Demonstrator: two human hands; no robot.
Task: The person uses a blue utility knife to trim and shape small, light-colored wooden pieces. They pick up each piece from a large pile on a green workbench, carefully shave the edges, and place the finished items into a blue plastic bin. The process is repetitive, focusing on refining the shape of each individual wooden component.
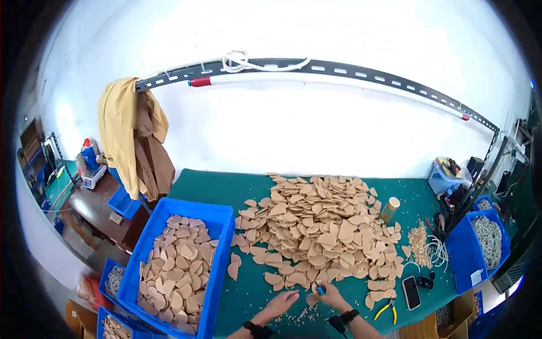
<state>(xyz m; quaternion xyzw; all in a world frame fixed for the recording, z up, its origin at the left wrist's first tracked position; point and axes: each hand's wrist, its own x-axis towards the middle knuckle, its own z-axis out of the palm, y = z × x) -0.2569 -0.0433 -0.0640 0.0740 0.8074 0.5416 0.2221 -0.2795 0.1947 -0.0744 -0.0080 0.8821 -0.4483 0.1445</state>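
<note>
Two hands: I see my left hand [280, 303] spread flat on the green bench [248, 294]; my right hand [330, 294] pinches a small blue tool [320, 290].
Work piece: one tan heart-shaped piece [312, 299] lies just below that hand, at the big pile's [322, 226] near edge.
Doing it well: I'd judge steadying the piece first helps.
Beside: blue bin [220, 213] of finished pieces at left.

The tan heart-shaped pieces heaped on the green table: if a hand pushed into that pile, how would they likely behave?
The tan pieces look thin and flat, so probably light and prone to sliding over each other. They lie loosely overlapped, so a push would likely spread the heap across the green table rather than move it whole. They seem to hold their shape, suggesting some stiffness.
</note>
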